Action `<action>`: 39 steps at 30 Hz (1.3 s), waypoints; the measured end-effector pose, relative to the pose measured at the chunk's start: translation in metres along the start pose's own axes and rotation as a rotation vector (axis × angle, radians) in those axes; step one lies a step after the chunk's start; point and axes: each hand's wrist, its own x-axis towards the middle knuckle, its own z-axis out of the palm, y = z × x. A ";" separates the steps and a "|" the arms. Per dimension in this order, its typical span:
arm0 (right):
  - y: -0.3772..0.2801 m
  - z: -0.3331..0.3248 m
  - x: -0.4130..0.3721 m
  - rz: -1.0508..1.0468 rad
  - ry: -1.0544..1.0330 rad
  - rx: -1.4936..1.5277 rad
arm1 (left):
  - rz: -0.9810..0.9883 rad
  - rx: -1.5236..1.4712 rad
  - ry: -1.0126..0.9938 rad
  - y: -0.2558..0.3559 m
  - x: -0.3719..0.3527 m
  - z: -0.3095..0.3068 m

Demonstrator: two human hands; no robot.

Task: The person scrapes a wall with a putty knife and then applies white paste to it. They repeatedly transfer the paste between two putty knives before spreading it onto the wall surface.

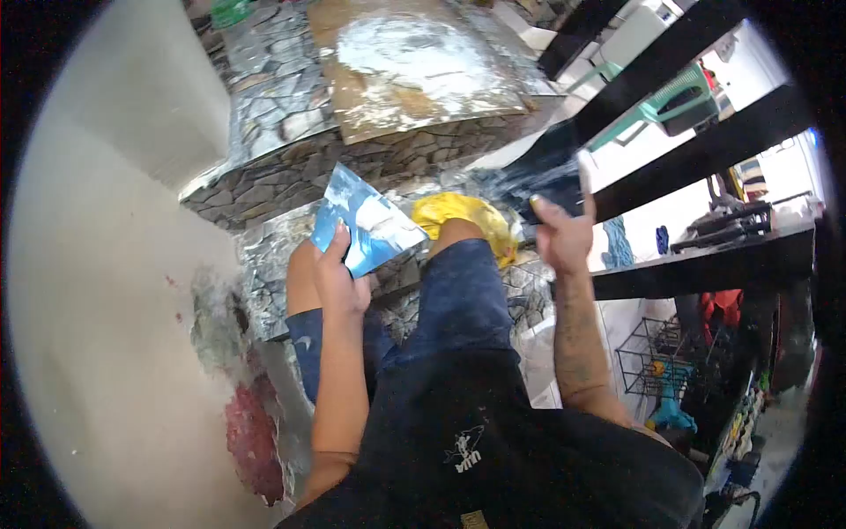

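Observation:
My left hand [342,280] grips a flat blue sheet [363,208] by its lower edge, thumb on top. White paste-like smears cover part of that sheet, which is tilted above my knees. To the right, my right hand [567,240] is raised near the black railing, its thumb and index finger extending along a dark, flat, blurred shape [551,172]. Motion smear hides what kind of thing this is. Between the hands, beyond my knee, a crumpled yellow plastic bag [467,213] lies on the stone step.
A brown board [370,119] with white smears lies on the stone-clad ledge [273,119] ahead. A wall [115,238] with peeling patches runs along my left. Black railing slats [705,159] stand at right, with a green chair [656,110] beyond and a wire rack [648,357] below.

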 end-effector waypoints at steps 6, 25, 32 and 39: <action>0.023 0.014 -0.040 0.035 -0.046 -0.053 | 0.062 0.366 0.067 -0.008 0.005 0.035; 0.075 0.000 -0.009 -0.058 -0.485 -0.805 | 0.069 -0.175 -0.012 0.024 -0.009 0.011; -0.006 0.141 0.011 -0.062 -0.204 -0.387 | -0.163 -0.144 0.274 -0.117 0.013 -0.071; 0.153 0.381 -0.079 -0.259 -0.636 -0.062 | -0.168 -0.218 0.151 -0.123 0.030 -0.084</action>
